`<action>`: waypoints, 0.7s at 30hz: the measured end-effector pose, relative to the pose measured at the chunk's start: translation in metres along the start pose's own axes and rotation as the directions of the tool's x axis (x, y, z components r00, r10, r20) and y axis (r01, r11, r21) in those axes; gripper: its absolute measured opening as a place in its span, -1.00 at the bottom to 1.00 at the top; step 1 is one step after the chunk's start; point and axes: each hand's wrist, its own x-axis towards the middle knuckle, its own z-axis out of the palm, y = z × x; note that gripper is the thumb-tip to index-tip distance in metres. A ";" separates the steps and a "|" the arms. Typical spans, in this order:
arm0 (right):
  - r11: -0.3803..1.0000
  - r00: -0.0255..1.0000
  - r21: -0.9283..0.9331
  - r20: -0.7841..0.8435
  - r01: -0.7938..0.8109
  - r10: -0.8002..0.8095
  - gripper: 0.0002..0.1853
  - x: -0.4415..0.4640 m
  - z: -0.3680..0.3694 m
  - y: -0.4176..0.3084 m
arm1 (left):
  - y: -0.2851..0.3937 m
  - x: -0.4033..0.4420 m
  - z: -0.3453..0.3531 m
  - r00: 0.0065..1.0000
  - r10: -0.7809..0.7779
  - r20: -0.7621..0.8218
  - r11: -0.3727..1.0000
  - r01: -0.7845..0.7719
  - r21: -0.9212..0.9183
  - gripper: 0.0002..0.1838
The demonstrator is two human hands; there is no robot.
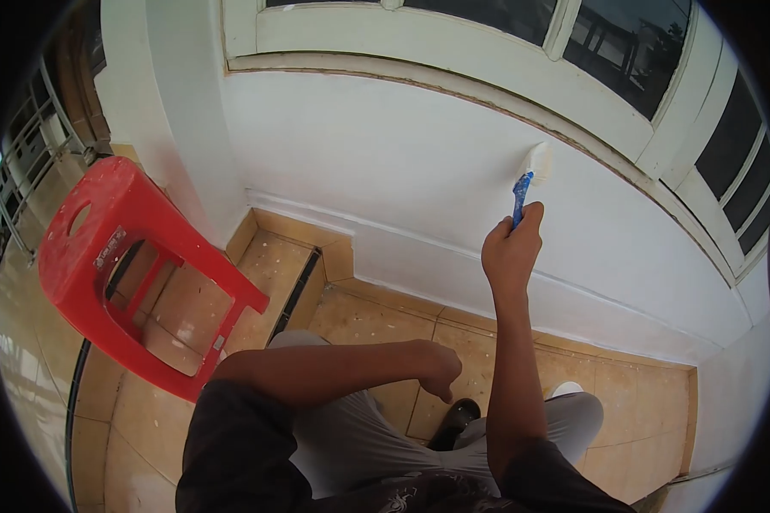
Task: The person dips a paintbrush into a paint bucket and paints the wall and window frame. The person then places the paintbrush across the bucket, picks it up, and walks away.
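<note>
My right hand (513, 244) is closed round the blue handle of a paintbrush (522, 192), held upright. Its white-coated bristles lie against the white wall (385, 145), a little below the window ledge. Over my bent knee, my left hand (441, 369) hangs loosely curled, with nothing visible in it and apart from the wall. Grey trousers (342, 436) cover my legs, and a dark shoe (455, 423) shows between them.
A red plastic stool (137, 248) stands to the left on a raised tiled step. Tan floor tiles (376, 325) carry white spots. White-framed windows (488, 43) run above the wall. Part of a white rounded thing (566, 389) shows behind my right knee.
</note>
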 end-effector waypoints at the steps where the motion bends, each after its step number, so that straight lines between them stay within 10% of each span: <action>1: 0.999 0.999 0.030 0.047 0.015 -0.016 -0.84 -0.004 0.013 -0.013 | 0.004 -0.005 -0.002 0.999 -0.007 0.046 1.000 0.007 0.002 -0.44; 11: 0.930 0.828 0.287 0.444 0.231 -0.343 -0.84 -0.021 0.174 -0.124 | -0.076 0.009 0.038 0.904 0.286 -0.317 0.863 -0.387 -0.325 -0.51; 14: 0.897 0.803 0.415 0.476 0.155 -0.359 -0.81 -0.009 0.177 -0.142 | -0.086 0.012 0.057 0.924 0.111 -0.367 0.986 -0.147 -0.072 -0.51; 21: 0.948 0.974 0.299 0.160 0.109 -0.163 -0.89 0.014 0.104 -0.072 | -0.037 -0.058 0.028 0.985 -0.142 -0.093 0.985 0.131 -0.111 -0.48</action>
